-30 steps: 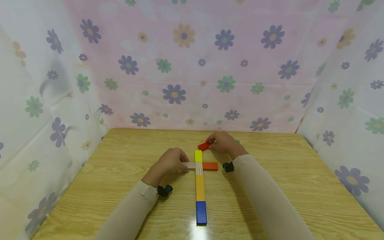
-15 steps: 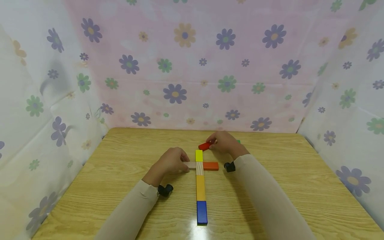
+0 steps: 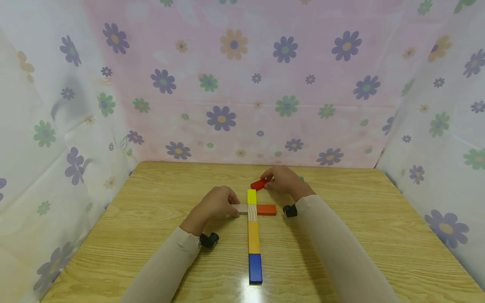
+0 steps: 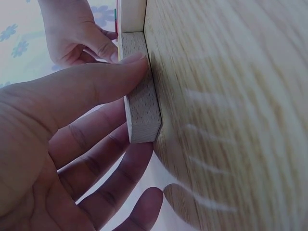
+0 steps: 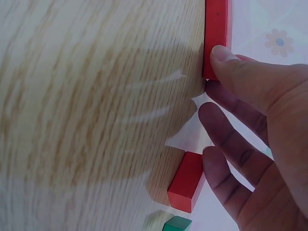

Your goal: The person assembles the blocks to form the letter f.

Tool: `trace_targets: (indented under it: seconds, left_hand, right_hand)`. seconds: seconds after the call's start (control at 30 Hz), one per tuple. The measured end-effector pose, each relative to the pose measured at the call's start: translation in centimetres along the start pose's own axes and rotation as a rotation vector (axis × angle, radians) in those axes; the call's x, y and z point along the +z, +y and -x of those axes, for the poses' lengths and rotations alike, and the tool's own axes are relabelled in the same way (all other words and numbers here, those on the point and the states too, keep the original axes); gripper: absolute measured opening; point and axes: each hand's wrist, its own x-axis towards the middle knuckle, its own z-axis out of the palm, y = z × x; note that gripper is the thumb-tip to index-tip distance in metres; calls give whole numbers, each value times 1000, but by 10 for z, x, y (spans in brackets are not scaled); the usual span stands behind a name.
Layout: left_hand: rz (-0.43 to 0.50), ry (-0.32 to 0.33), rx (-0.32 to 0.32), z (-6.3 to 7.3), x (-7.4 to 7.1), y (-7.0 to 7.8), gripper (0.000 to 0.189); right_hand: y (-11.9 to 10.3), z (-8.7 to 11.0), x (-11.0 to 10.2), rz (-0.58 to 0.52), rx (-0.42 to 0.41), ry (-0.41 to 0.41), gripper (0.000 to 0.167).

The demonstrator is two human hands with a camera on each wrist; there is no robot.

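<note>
A line of blocks runs away from me on the table: blue [image 3: 255, 268], orange-yellow [image 3: 253, 237], plain striped wood and yellow [image 3: 251, 196]. An orange-red block [image 3: 267, 210] lies crosswise to its right. On the left, my left hand [image 3: 217, 205] pinches a plain wooden block [image 4: 140, 101] between thumb and fingers, its far end against the line. Behind the yellow block, my right hand [image 3: 282, 180] pinches a red block [image 5: 216, 33] that lies slanted on the table. The right wrist view shows the thumb on its face; the other fingers spread loosely.
A second red block [image 5: 186, 180] and a green block [image 5: 177, 224] stand near my right hand's outer fingers. The wooden table [image 3: 170, 176] ends at a flowered cloth backdrop [image 3: 242, 84], with cloth along both sides too.
</note>
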Motion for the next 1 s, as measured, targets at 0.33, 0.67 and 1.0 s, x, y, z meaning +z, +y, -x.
trace_targets:
  seconds: [0.33, 0.67, 1.0]
  left_hand:
    - [-16, 4, 11, -2, 1, -1, 26]
    - [-24, 9, 16, -2, 0, -1, 26]
    - [-21, 1, 9, -1, -1, -1, 26]
  right_hand:
    - [1, 1, -1, 1, -15, 6, 32]
    - [3, 2, -1, -27, -12, 4, 32]
    - [6, 2, 5, -37, -24, 8, 35]
